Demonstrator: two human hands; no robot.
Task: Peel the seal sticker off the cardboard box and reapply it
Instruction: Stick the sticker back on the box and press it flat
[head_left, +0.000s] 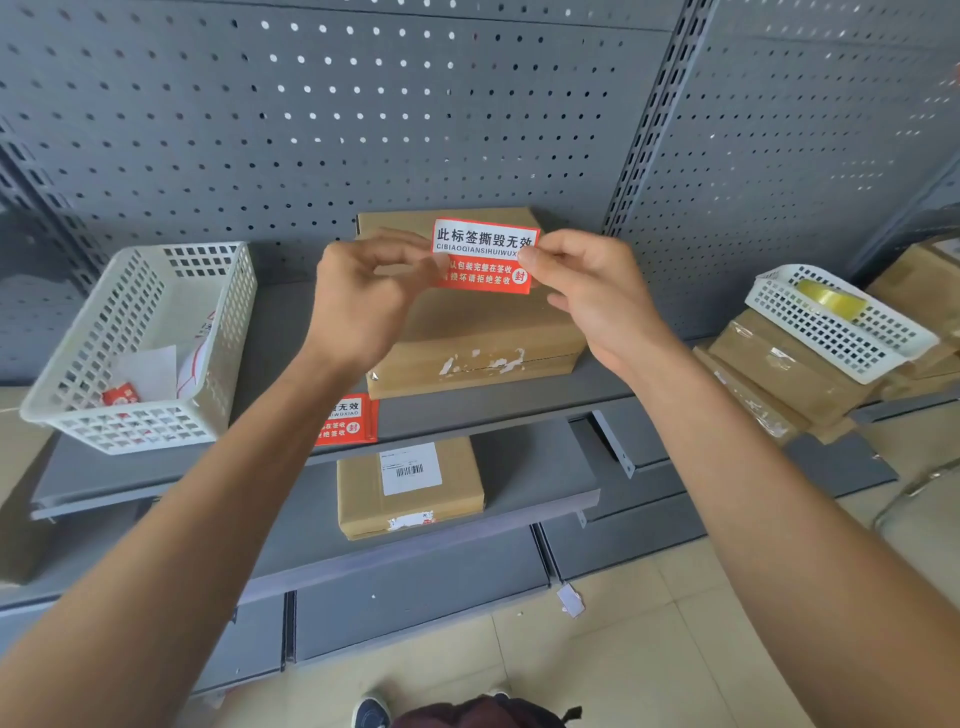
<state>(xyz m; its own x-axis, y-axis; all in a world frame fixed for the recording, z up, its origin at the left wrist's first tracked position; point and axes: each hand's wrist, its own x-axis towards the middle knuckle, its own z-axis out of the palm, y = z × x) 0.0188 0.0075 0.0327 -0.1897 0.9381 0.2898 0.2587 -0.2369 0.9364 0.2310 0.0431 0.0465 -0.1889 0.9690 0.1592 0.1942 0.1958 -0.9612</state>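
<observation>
A red and white seal sticker (484, 255) with printed characters is held up in the air in front of the cardboard box (478, 332). My left hand (363, 296) pinches its left edge and my right hand (587, 291) pinches its right edge. The box lies flat on the grey shelf (291, 364), and torn white paper scraps mark its front edge. A second red seal sticker (347, 419) lies on the shelf's front lip, partly hidden by my left forearm.
A white plastic basket (140, 353) with paper scraps stands at the left. At the right, another white basket (841, 325) holding a tape roll (831, 301) rests on stacked boxes. A labelled box (410, 486) lies on the lower shelf. Grey pegboard stands behind.
</observation>
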